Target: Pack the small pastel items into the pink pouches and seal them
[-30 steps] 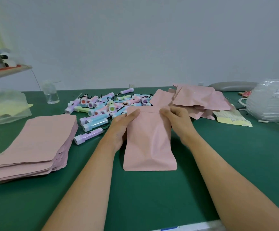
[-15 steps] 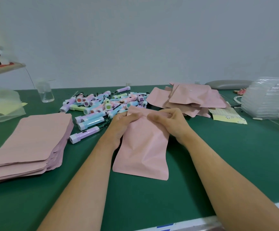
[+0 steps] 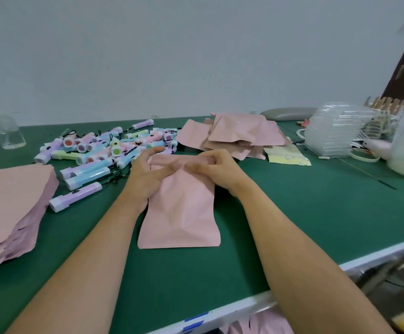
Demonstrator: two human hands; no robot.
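Two hands at top edge of pink pouch (image 3: 184,213), thumbs meeting mid-seam. Left hand (image 3: 145,174) pinching it, fingers splayed; right hand (image 3: 216,169) curled, pinching. Closed in from the corners since a second ago. Pouch flat on green table (image 3: 316,213) between forearms; pastel items (image 3: 104,150) heaped beyond left hand. White wall behind.

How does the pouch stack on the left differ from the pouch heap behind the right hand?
The left stack lies flat and evenly layered; the back heap is jumbled, its pouches overlapping at angles. The left stack's pouches look thin; the back heap's look puffed. Both are pink and rest on the green table.
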